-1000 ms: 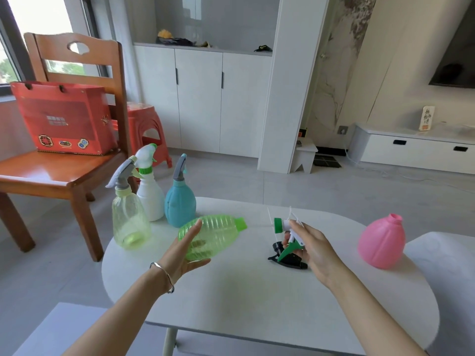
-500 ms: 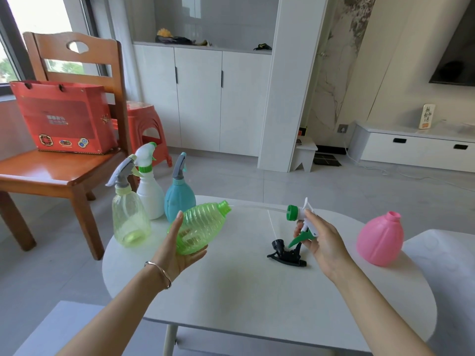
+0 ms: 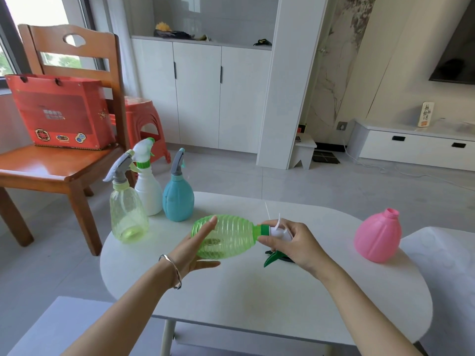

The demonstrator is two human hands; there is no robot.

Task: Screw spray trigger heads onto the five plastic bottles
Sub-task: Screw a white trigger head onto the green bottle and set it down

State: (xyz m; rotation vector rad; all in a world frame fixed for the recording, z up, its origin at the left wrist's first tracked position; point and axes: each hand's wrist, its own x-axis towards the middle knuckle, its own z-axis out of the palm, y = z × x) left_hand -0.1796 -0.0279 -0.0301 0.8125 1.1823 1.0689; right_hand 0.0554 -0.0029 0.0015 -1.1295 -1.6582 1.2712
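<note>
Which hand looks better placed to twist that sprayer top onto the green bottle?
Probably the right hand: it already holds the white trigger head at the green bottle's neck. The left hand cradles the bottle's body, steadying it.

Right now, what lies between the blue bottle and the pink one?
In the head view, the ribbed green bottle and both hands, left hand and right hand, fitting a trigger head.
</note>
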